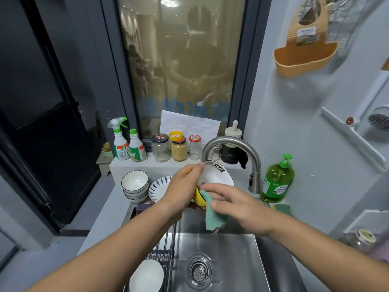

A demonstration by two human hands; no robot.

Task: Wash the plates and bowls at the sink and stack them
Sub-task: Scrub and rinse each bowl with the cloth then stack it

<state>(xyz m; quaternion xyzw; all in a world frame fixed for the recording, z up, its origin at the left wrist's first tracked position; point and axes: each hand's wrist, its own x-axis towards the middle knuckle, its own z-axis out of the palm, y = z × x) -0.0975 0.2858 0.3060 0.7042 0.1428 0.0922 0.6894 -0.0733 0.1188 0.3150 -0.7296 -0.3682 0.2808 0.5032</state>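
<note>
Gripping hand: left hand [183,186] curls round the left rim of the white round ceramic plate with black lettering [216,175].
Plate: tilted up on edge over the back of the stainless steel sink [231,245], face toward the person, lettered rim uppermost beneath the curved steel tap [231,143].
Cloth side: right hand [237,205] pinches a green cloth [212,216] at the plate's lower edge.
</note>
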